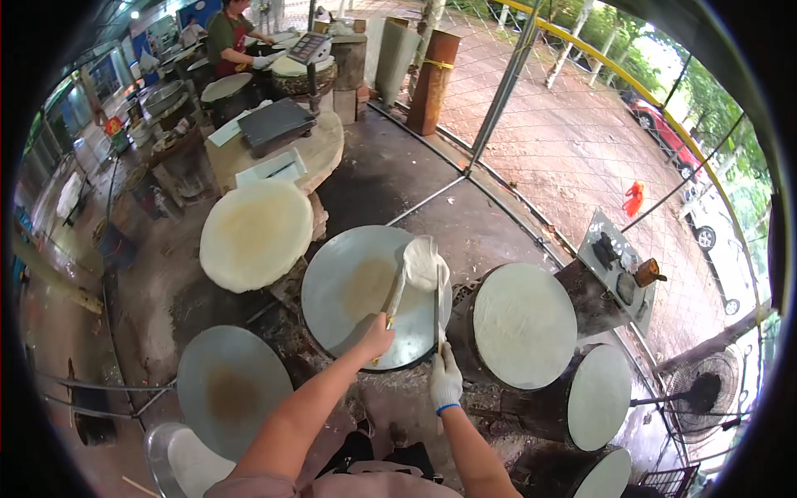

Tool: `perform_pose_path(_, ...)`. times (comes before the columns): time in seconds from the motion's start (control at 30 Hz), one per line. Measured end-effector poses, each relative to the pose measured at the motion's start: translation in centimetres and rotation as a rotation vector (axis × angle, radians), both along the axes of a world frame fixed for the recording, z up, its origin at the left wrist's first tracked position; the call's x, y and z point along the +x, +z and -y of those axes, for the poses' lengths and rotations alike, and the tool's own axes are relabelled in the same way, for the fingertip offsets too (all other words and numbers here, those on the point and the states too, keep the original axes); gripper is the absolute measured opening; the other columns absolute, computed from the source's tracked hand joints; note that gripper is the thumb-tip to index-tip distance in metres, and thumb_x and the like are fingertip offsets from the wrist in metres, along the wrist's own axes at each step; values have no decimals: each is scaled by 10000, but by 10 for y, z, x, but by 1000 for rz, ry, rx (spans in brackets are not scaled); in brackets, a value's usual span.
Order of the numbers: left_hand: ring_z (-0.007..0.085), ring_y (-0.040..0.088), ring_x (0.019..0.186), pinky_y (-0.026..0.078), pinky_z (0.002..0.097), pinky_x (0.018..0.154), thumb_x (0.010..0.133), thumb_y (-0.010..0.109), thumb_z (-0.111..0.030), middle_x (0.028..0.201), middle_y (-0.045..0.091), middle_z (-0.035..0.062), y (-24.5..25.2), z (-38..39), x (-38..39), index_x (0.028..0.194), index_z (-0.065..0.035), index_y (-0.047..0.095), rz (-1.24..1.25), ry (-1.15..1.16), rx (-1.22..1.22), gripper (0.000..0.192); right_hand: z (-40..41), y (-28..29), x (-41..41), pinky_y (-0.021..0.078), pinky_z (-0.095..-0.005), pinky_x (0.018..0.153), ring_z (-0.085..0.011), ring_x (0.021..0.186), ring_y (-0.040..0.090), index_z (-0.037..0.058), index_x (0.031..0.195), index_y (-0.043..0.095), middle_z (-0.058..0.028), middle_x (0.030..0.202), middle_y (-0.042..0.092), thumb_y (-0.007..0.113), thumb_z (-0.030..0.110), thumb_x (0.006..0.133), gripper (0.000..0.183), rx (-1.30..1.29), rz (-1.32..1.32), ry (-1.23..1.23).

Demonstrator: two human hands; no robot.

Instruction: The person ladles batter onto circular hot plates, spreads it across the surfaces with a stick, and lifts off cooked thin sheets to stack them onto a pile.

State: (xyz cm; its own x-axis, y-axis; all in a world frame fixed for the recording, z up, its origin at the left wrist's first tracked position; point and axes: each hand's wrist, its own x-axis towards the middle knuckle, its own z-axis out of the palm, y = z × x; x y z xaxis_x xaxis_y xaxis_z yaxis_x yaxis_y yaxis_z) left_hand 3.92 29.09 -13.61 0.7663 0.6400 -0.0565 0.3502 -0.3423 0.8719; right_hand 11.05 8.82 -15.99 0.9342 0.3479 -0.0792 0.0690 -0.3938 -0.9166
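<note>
My bare left hand [377, 336] is closed round the handle of a batter-coated ladle [421, 264], whose bowl is over the far right edge of a round metal griddle [339, 292]. In a white knit glove with a blue cuff, my right hand [446, 380] grips a long flat scraper [441, 305]; its upper end meets the ladle's bowl. White batter covers the bowl. A brown patch marks the middle of the griddle. To the right, a pale sheet of batter [525, 325] covers another round griddle.
At left are a stack of thin flatbreads [256, 235], a bare griddle [233, 389] and a metal basin of batter [187, 457]. More coated griddles [599, 397] stand at right, near a fan [703, 392] and wire fence. Another person [230, 37] works at the back left.
</note>
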Motion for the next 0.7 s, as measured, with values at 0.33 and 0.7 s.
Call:
perform_pose_path(0.33, 425, 641, 833, 519, 488, 742, 869, 487, -80, 868, 641, 258, 51, -98, -8, 1082, 4, 428, -499, -128, 380, 236, -58, 5, 18, 456, -229, 625, -101, 761, 585, 52, 1310, 542, -90, 979, 668, 564, 192, 927, 409, 283, -497, -90)
perform_pose_path(0.7, 401, 627, 867, 513, 482, 723, 943, 491, -196, 953, 589, 257, 38, -141, -56, 1104, -24, 435, -472, -46, 483, 243, -99, 29, 12, 384, -259, 423, -88, 456, 451, 163, 1261, 605, 11, 644, 525, 575, 297, 917, 371, 113, -497, -166)
